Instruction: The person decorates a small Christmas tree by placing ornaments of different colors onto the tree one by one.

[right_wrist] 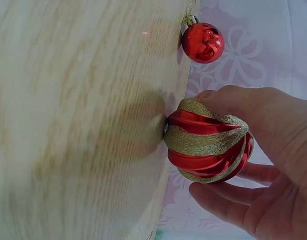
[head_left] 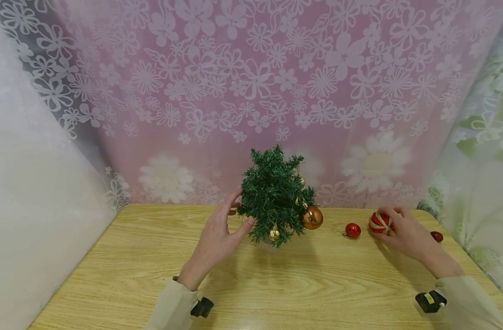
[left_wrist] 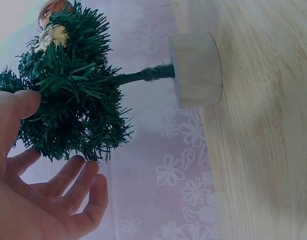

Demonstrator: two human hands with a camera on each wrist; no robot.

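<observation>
A small artificial Christmas tree [head_left: 272, 192] with green branches stands on the table, its round wooden base [left_wrist: 197, 70] showing in the left wrist view. At its left side is my left hand [head_left: 218, 236], the thumb against the branches and the fingers loosely bent beside them. Gold baubles [head_left: 274, 234] and a copper-coloured bauble [head_left: 312, 217] hang on the tree. On the right, my right hand [head_left: 412, 236] holds a red Christmas bauble with gold glitter stripes [right_wrist: 208, 142] between thumb and fingers; it sits at the table surface.
Left of the striped bauble lies a small shiny red bauble [head_left: 352, 230] with a gold cap. A dark red bauble [head_left: 437, 236] is near the right edge of the wooden table [head_left: 292, 293]. A pink floral curtain [head_left: 251, 91] hangs behind.
</observation>
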